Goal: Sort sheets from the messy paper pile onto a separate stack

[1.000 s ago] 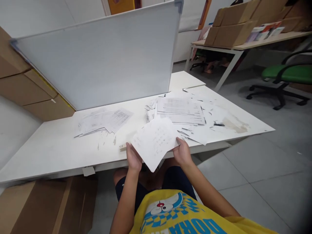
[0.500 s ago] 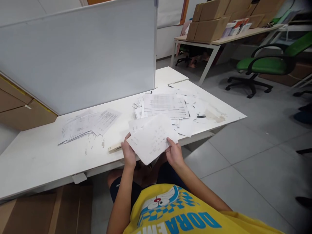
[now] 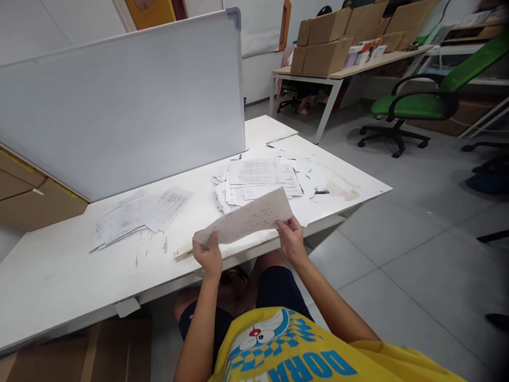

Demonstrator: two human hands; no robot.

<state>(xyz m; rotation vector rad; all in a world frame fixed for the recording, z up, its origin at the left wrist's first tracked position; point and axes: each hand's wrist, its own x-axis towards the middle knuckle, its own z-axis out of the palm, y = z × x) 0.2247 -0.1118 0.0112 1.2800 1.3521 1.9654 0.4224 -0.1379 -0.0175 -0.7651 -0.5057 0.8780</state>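
Observation:
A sheet of paper with faint marks on it is stretched between my two hands, tilted above the front edge of the white desk. My left hand pinches its left end, thumb on top. At the right end, my right hand grips the lower corner. Just beyond the sheet lies a messy pile of printed papers. A second, fanned-out stack of printed papers rests further left. Near my left hand, a thin pale strip shows at the desk edge, partly hidden.
A whiteboard stands along the back of the desk. Cardboard boxes sit at the far left. Paper scraps litter the desk's right end. Beyond are a green chair and another table loaded with boxes.
The sheet has gone from nearly face-on to a steep tilt, looking narrower. My hands have moved further apart and changed their hold. The camera view has shifted a little.

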